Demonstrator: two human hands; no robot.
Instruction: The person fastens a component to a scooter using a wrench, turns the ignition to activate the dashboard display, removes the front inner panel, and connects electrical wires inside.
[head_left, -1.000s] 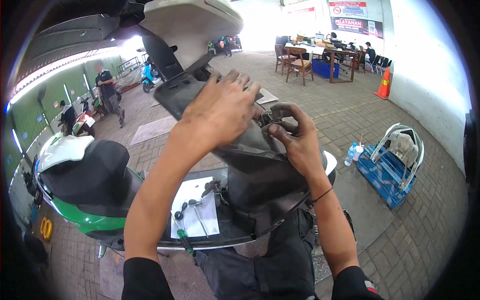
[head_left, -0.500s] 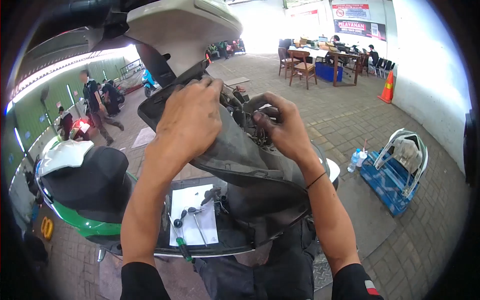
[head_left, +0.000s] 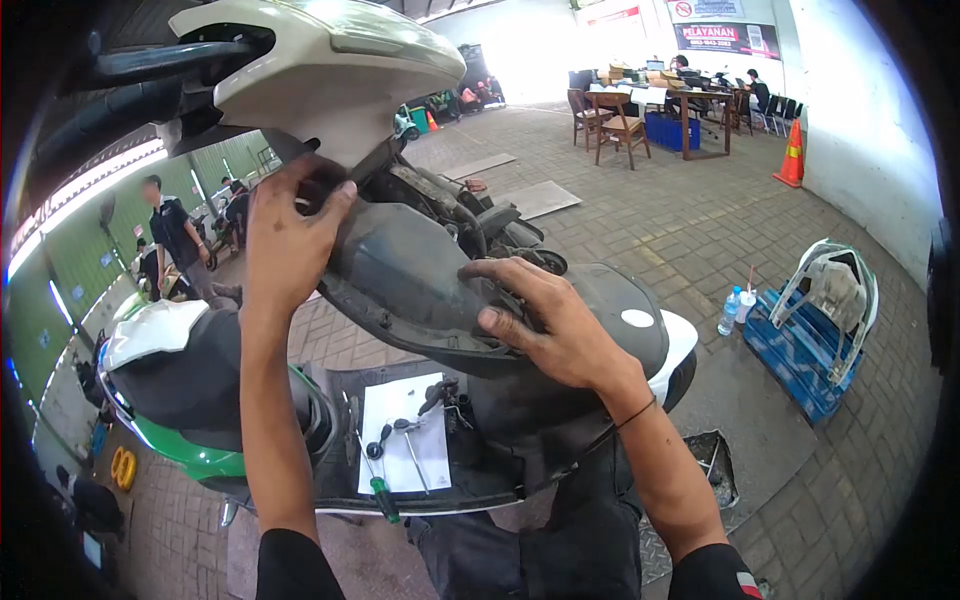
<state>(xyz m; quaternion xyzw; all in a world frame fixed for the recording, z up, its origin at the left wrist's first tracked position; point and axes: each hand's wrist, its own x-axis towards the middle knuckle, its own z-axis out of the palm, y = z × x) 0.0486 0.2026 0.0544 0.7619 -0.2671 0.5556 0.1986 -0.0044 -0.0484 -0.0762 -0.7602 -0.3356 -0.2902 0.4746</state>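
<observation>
A dusty dark plastic inner panel [head_left: 410, 265] of a scooter stands loose and tilted in front of me, beneath the white front cover [head_left: 370, 65]. At its upper left corner is my left hand [head_left: 290, 235], thumb and fingers apart in a wide curve. My right hand [head_left: 560, 325] rests at the panel's right side, fingers spread and thumb over the dark surface. Behind the panel, wiring and metal parts [head_left: 475, 215] are exposed. On the footboard below lies a white paper sheet [head_left: 385, 465] with a green-handled screwdriver [head_left: 383, 500] and several small dark parts.
To the left is the scooter's black seat [head_left: 190, 360]. A blue crate [head_left: 790, 350] with a pale frame-shaped part stands at right, beside a water bottle [head_left: 729, 312]. Farther back are a wooden chair [head_left: 620, 125], an orange cone [head_left: 790, 155] and a person [head_left: 175, 235] at left.
My left hand has moved left off the panel's face to its upper corner. My right hand has come down from the wiring to the panel's side. The view has shifted.
</observation>
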